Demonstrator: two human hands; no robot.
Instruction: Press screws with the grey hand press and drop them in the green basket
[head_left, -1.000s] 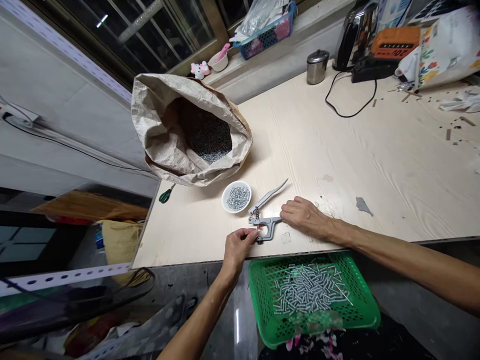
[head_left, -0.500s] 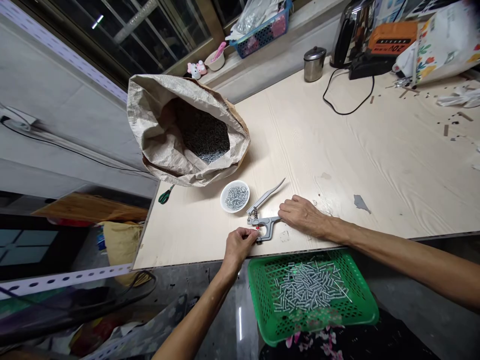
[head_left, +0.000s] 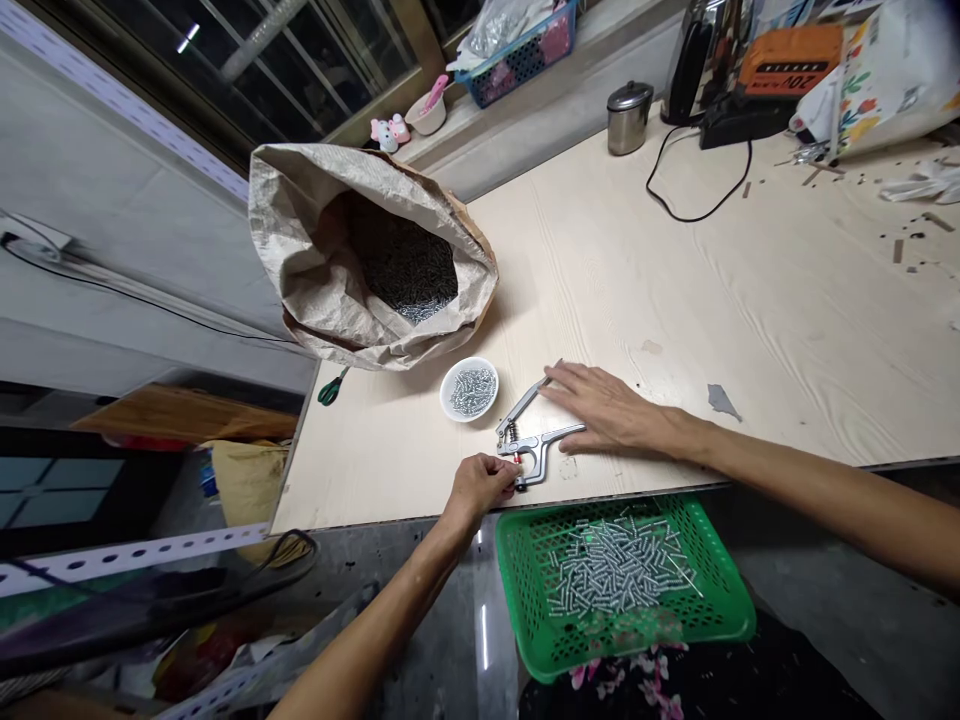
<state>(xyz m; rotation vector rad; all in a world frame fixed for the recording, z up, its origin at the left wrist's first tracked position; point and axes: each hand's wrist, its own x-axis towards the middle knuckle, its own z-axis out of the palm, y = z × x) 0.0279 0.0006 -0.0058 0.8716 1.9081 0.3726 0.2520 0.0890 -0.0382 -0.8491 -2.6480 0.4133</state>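
Observation:
Grey hand-press pliers (head_left: pixel 538 447) lie near the table's front edge, their two handles spread apart, with a spring and a small red part by the jaw. At that jaw my left hand (head_left: pixel 480 485) pinches with thumb and fingertips; what is between them is too small to make out. My right hand (head_left: pixel 604 410) is open over the handle ends, its fingers at the upper handle and its thumb by the lower one. Just behind the pliers stands a white bowl (head_left: pixel 471 389) of small shiny metal pieces.
A large open sack (head_left: pixel 300 260) of dark metal pieces stands at the back left. Below the table edge sits a green basket (head_left: pixel 517 620) holding many spring-like metal pieces. Green-handled scissors (head_left: pixel 330 390) lie left; a metal canister (head_left: pixel 628 118) stands at the back.
My right hand has gone from closed at the lower handle's end to spread across both handles, up to the upper one. The left hand stays at the jaw.

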